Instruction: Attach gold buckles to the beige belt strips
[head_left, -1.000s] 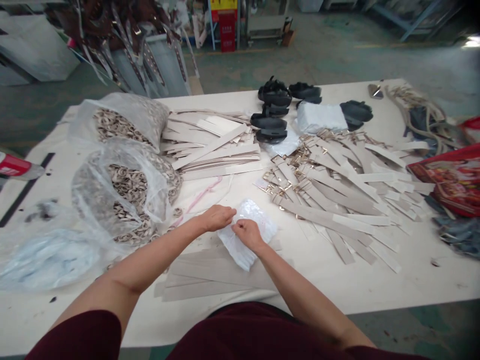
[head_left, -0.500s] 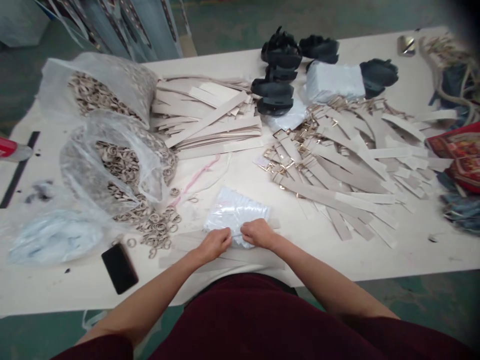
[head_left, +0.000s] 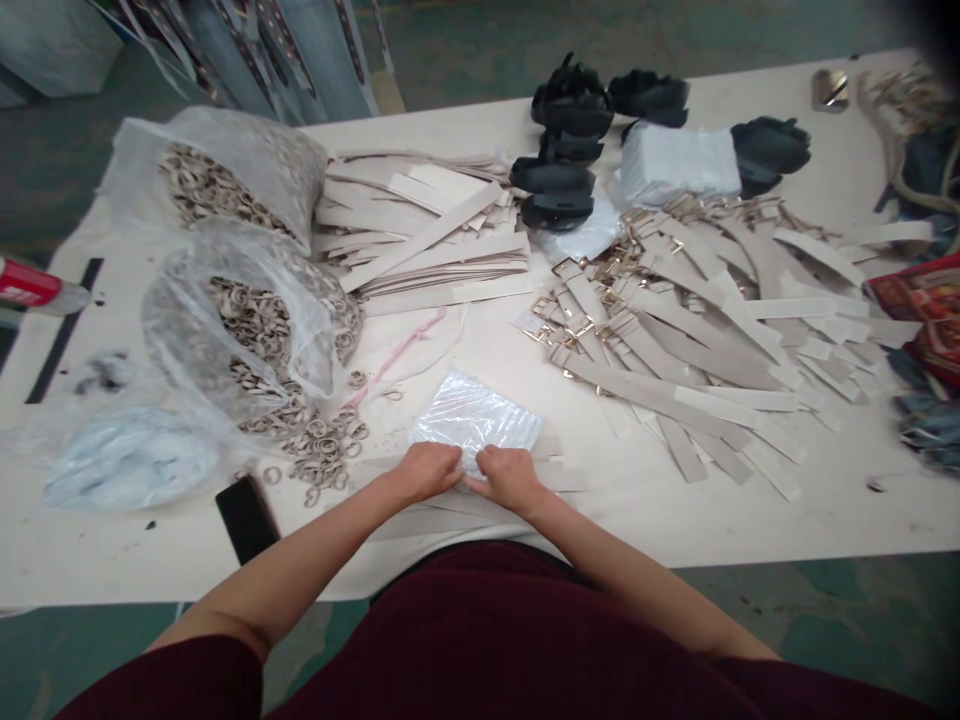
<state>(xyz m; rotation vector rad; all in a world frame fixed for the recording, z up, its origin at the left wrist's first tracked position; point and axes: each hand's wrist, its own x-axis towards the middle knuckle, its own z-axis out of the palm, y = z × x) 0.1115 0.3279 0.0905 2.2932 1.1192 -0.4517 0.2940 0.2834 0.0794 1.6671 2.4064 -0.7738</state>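
Near edge, L of ctr: black phone (head_left: 247,520) flat on table (head_left: 675,535), partly hidden by L forearm. Ctr: flat greyish strips (head_left: 424,518) lying under the work.
L hand (head_left: 431,470) + R hand (head_left: 510,477) side by side just above strips, both closed, fingers pinching near edge of shiny clear-wrapped white pkt (head_left: 480,415). Pkt is at near ctr of table, rest of it spreads away from the hands. Exact finger pos hidden.
Near L: loose rings (head_left: 322,450) spilled by mouth of near ring bag (head_left: 176,340); pale blue plastic bundle (head_left: 135,455) further L.
Mid: pink ribbon (head_left: 409,345) btwn near ring bag and buckled straps (head_left: 660,400), which are heaped R, buckle ends mostly facing L/far. Red printed bag (head_left: 922,310) at far R of them. Red-label bottle (head_left: 34,287) at L edge.
Far: 2nd ring bag (head_left: 281,170) L, plain strap stack (head_left: 442,230) beside it, then black molded pcs (head_left: 555,180) and white wrapped pkg (head_left: 679,165) R of ctr. Small shiny metal obj (head_left: 831,90) far R.
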